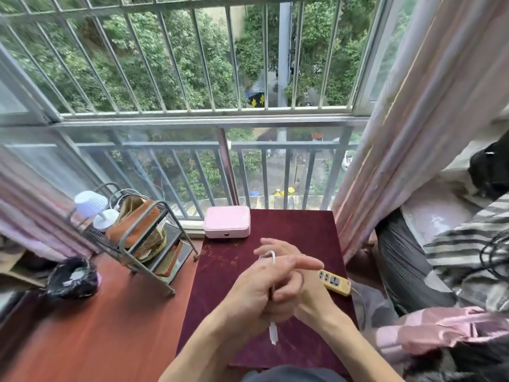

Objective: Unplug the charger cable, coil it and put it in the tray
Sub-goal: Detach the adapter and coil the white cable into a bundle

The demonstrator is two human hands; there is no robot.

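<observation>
Both hands' fingers point(286, 260) grasp the white charger cable point(273, 330), seemingly looped; no writing legible.

No text, label, brand or number can be read here. Faint gold markings on the dark red tablecloth point(220, 257) are too blurred to make out, and the yellow power strip point(334, 282) and pink case point(227, 221) show no legible lettering.
</observation>
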